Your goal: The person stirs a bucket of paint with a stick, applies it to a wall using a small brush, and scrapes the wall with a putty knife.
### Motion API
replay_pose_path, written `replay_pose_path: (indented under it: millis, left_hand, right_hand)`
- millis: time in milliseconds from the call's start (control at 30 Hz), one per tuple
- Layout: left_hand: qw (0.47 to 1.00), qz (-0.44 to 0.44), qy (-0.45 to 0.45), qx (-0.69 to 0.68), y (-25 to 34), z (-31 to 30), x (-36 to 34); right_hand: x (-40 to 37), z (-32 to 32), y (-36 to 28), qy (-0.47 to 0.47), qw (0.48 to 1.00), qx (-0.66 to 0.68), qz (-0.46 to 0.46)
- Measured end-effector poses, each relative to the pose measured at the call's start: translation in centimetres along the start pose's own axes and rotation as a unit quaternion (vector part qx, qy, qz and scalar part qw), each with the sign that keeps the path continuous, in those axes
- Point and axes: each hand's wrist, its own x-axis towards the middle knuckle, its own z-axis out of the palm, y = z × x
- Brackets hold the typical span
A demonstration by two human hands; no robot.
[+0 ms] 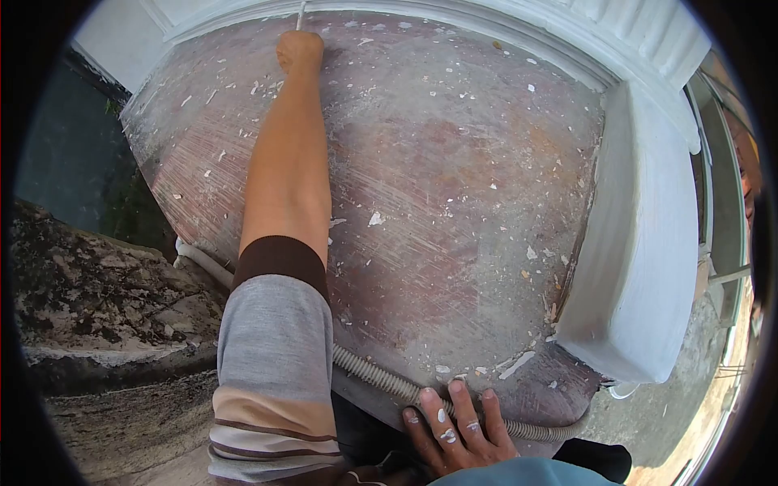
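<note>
My left arm stretches far across a worn reddish-grey surface (421, 194). At its far side my left hand (299, 51) is closed around a thin white stick (301, 16), which points at the foot of the white moulding (381, 6). The stick's tip is too small to make out. Close to me, my right hand (462, 433) has its fingers apart, with white paint spots on them. Those fingers lie over a ribbed, pale hose (377, 374) at the surface's near edge. Nothing shows in that hand; its palm side is hidden.
White paint flakes (376, 219) are scattered over the surface. On the right stands a white painted block (640, 243), with a fluted white column (624, 32) behind it. A rough, stained ledge (105, 292) lies lower on the left, beside a dark drop (73, 154).
</note>
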Motion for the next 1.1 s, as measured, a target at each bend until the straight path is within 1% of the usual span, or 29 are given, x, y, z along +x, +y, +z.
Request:
replay_pose_path:
  millis: [100, 200, 300, 500, 600, 700, 800, 1100]
  left_hand:
    - [1.000, 0.012, -0.001, 0.009, -0.1, 0.7, 0.0]
    - [1.000, 0.026, -0.010, 0.011, 0.1, 0.5, -0.4]
    - [0.999, 0.048, -0.014, 0.018, 0.2, 0.6, -0.8]
    - [0.996, 0.083, -0.021, 0.025, 0.1, 0.0, -2.3]
    - [0.995, 0.092, -0.029, 0.037, 0.1, -0.5, -3.0]
    - [0.992, 0.112, -0.038, 0.042, 0.2, -1.2, -4.2]
    - [0.989, 0.134, -0.045, 0.053, 0.4, -1.7, -5.3]
    - [0.976, 0.199, -0.067, 0.053, 1.5, -2.5, -8.7]
  right_hand:
    - [0.0, -0.8, 0.5, -0.090, 0.994, 0.065, 0.001]
    - [-0.1, -0.2, 0.0, 0.001, 1.000, 0.025, 0.010]
    - [-0.2, -0.2, 0.2, 0.004, 1.000, 0.010, -0.001]
    - [-0.3, -0.5, 0.3, -0.028, 0.999, -0.005, -0.022]
    - [-0.2, -0.8, 0.2, -0.036, 0.999, 0.000, -0.015]
    - [0.2, -1.6, 0.9, -0.082, 0.996, 0.019, -0.038]
    - [-0.3, -0.3, 0.7, -0.019, 0.999, -0.023, -0.046]
    - [-0.6, -0.5, 0.9, 0.011, 0.998, -0.022, -0.056]
